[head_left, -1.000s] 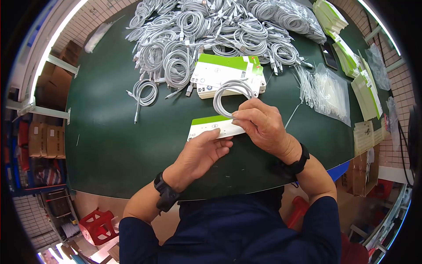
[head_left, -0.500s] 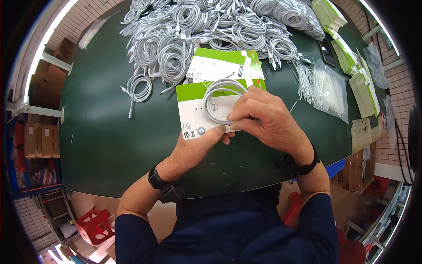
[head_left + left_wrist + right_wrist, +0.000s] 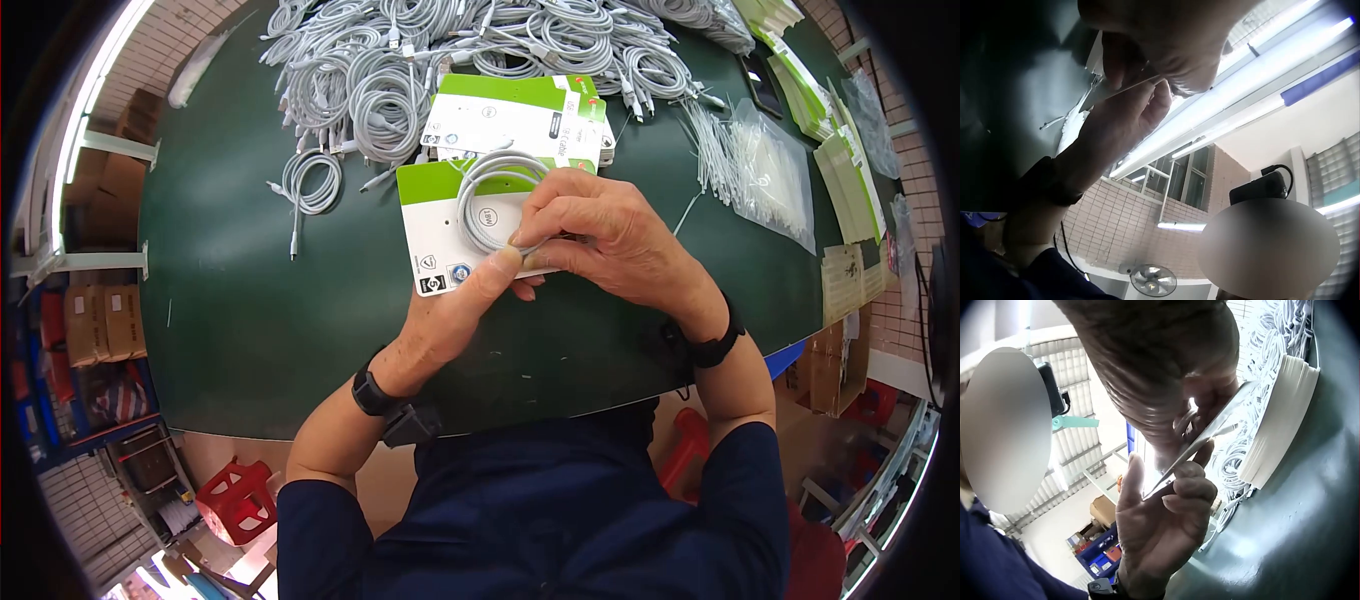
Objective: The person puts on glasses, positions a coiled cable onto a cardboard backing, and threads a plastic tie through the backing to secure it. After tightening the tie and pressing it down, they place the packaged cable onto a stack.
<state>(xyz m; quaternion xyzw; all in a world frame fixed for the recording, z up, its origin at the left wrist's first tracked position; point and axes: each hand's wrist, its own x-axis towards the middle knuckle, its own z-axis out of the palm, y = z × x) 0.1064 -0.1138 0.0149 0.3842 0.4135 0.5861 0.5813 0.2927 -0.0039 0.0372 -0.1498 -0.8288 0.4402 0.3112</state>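
Note:
A green and white packaging card [image 3: 424, 225] is held low over the table by my left hand [image 3: 450, 315], its thumb on the front near the lower edge and its fingers behind. Against the card's face lies a coiled grey-white cable [image 3: 467, 205]. My right hand [image 3: 628, 232] pinches the lower right of the coil between thumb and fingers, right beside the left thumb. Seen edge-on in the right wrist view, the card [image 3: 1200, 440] runs between the left thumb and the curled fingers. The right fingertips are partly hidden there.
Just beyond the hands sits a stack of similar cards [image 3: 465, 118]. A big heap of coiled cables [image 3: 385, 110] fills the far side, with one coil [image 3: 312, 187] apart at left. To the right are loose cable ties [image 3: 708, 150], a bag of ties [image 3: 775, 175], a phone [image 3: 762, 85] and more cards [image 3: 850, 180].
The card has come up from low between the hands and turned its face toward the head camera. The coil, still pinched by the right hand, now lies against it, and both thumbs have drawn together.

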